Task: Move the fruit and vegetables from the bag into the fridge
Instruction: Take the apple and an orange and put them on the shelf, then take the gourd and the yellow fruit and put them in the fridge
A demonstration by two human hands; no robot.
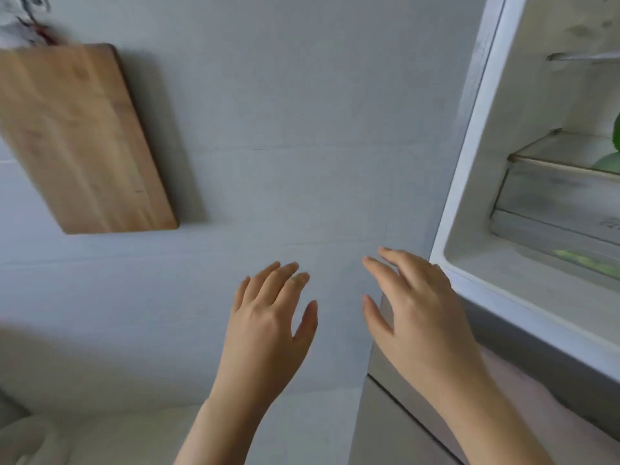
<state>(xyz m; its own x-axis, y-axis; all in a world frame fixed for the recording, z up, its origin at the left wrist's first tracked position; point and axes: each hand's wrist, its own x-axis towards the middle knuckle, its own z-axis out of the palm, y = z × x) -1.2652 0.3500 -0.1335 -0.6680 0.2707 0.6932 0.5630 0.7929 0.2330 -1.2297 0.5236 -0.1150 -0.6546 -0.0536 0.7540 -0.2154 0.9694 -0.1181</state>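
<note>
Between transfers: our bare left hand [268, 327] and right hand [416, 317] hang released, grasping nothing.
Green produce [609, 161] sits on the open white fridge's [469, 156] shelf; the bag is out of view, so we judge reaching for it comes next.

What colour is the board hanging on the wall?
Light brown wood grain; the cutting board shows in the head view.

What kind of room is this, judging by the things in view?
Most likely a home kitchen. A wooden cutting board hangs on the tiled wall, and an open fridge stands at the right with something green on its shelf. Both hands are empty.
</note>
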